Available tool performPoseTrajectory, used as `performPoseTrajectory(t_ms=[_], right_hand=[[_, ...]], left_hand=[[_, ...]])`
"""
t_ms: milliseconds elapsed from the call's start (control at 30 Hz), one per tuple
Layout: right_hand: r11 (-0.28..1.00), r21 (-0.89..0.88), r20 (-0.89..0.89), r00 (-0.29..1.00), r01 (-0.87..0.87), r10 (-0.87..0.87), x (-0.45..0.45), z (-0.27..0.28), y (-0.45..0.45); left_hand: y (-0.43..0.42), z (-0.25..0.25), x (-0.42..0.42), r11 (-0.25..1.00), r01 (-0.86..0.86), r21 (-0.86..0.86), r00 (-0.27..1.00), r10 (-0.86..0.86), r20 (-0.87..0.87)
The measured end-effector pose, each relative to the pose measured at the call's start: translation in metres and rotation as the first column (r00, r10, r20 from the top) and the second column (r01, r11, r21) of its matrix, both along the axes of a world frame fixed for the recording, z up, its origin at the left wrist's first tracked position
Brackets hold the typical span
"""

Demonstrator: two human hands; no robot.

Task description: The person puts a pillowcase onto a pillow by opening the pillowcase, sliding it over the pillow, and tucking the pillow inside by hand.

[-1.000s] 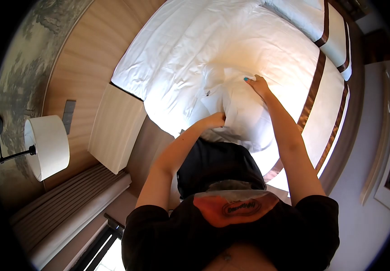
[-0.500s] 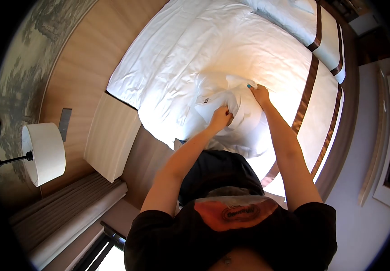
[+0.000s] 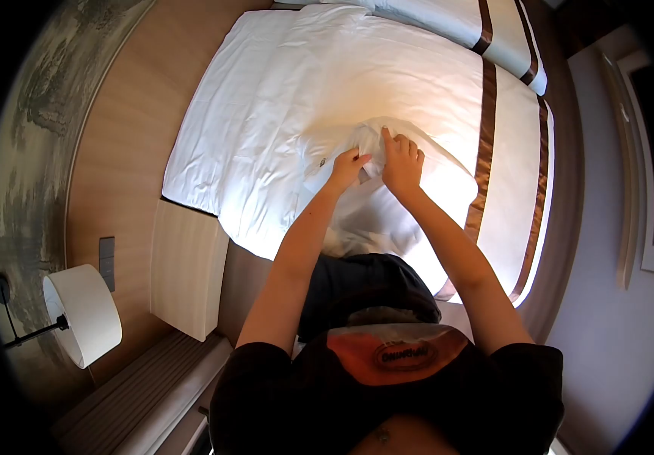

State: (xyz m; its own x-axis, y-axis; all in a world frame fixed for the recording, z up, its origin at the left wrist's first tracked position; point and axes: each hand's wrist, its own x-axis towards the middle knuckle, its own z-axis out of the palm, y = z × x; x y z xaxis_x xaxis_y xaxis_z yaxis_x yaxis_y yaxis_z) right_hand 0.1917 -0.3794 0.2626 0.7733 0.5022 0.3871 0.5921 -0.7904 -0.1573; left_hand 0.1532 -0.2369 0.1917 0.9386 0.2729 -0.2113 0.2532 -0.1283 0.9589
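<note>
forward reach left hand (image 3: 346, 171) and right hand (image 3: 402, 165), just apart.

Left grip (image 3: 349, 171): at cloth (image 3: 371, 142), fingers curled
Right grip (image 3: 403, 163): on cloth, near left grip
Bed (image 3: 247, 114): white, brown bands (image 3: 486, 136) right
Lamp (image 3: 93, 315): left

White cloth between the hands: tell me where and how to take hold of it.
Pinch the cloth across its gathered folds, between the left hand and right hand, probably best from the near side: it bunches into ridges there, giving something to pinch, while the bedding beyond lies flatter.
</note>
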Motion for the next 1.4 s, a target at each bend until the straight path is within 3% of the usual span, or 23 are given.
performPoseTrajectory(t_ms=[100, 133, 233, 300, 367, 467, 567, 667, 700, 767, 867, 900, 967, 1067, 1167, 1267, 1367, 1400], right_hand=[[0.996, -0.079, -0.087, 0.995, 0.034, -0.041, 0.006, 0.015, -0.013], [0.995, 0.075, -0.225, 0.972, -0.06, 0.075, 0.02, 0.011, -0.021], [0.958, 0.267, -0.396, 0.895, -0.104, 0.208, 0.047, 0.009, -0.041], [0.902, 0.431, -0.431, 0.879, 0.004, 0.202, 0.065, 0.011, -0.054], [0.927, 0.345, -0.59, 0.802, 0.145, 0.094, 0.081, 0.007, -0.063], [0.848, 0.348, -0.762, 0.647, 0.4, 0.007, 0.083, 0.005, -0.06], [0.819, 0.356, -0.878, 0.461, 0.45, 0.128, 0.089, -0.02, -0.057], [0.783, 0.329, -0.925, 0.347, 0.528, 0.155, 0.085, -0.013, -0.044], [0.786, 0.292, -0.943, 0.302, 0.545, 0.141, 0.084, -0.011, -0.042], [0.719, 0.337, -0.941, 0.183, 0.608, 0.286, 0.09, -0.02, -0.041], [0.606, 0.397, -0.864, 0.058, 0.69, 0.5, 0.089, -0.02, -0.036], [0.563, 0.412, -0.822, 0.026, 0.716, 0.568, 0.088, -0.018, -0.035], [0.538, 0.512, -0.782, 0.104, 0.67, 0.614, 0.085, -0.015, -0.033], [0.497, 0.576, -0.765, 0.214, 0.649, 0.607, 0.083, -0.017, -0.039], [0.473, 0.596, -0.758, 0.262, 0.649, 0.597, 0.078, -0.02, -0.051], [0.449, 0.583, -0.752, 0.24, 0.677, 0.614, 0.068, -0.016, -0.055], [0.434, 0.579, -0.737, 0.216, 0.69, 0.64, 0.061, -0.018, -0.054], [0.432, 0.584, -0.73, 0.212, 0.687, 0.65, 0.062, -0.019, -0.054]], left_hand=[[0.004, 0.005, 0.008, 0.996, 0.045, 0.083, 0.999, -0.044, -0.019], [0.005, 0.0, 0.012, 0.995, 0.05, 0.085, 0.999, -0.048, -0.016], [0.005, -0.016, 0.02, 0.998, 0.021, 0.06, 0.999, -0.024, 0.038], [0.004, -0.025, 0.022, 1.0, 0.019, 0.024, 0.998, -0.02, 0.065], [0.005, -0.03, 0.024, 0.999, 0.041, -0.022, 0.997, -0.039, 0.07], [0.003, -0.016, 0.02, 0.997, 0.071, 0.035, 0.996, -0.073, 0.051], [-0.003, -0.021, 0.021, 0.996, 0.005, 0.088, 1.0, -0.006, 0.012], [-0.014, -0.005, 0.012, 0.927, -0.13, 0.352, 0.988, 0.09, 0.128], [-0.017, 0.004, 0.01, 0.917, -0.128, 0.379, 0.992, 0.122, 0.038], [-0.023, 0.023, 0.007, 0.895, -0.118, 0.429, 0.971, 0.194, -0.138], [-0.04, 0.037, -0.005, 0.833, -0.158, 0.529, 0.964, 0.014, 0.266], [-0.043, 0.049, -0.007, 0.795, -0.157, 0.586, 0.904, -0.122, 0.409], [-0.048, 0.073, -0.012, 0.708, -0.19, 0.681, 0.685, -0.401, 0.608], [-0.028, 0.057, -0.016, 0.479, -0.065, 0.875, 0.573, -0.7, 0.426], [-0.011, 0.052, -0.027, 0.436, -0.023, 0.9, 0.528, -0.759, 0.381], [0.007, 0.002, -0.045, 0.614, 0.183, 0.767, 0.91, -0.402, 0.105], [0.012, -0.001, -0.057, 0.84, 0.2, 0.504, 0.971, -0.103, -0.214], [0.01, -0.007, -0.055, 0.948, 0.154, 0.277, 0.978, -0.106, -0.182]])
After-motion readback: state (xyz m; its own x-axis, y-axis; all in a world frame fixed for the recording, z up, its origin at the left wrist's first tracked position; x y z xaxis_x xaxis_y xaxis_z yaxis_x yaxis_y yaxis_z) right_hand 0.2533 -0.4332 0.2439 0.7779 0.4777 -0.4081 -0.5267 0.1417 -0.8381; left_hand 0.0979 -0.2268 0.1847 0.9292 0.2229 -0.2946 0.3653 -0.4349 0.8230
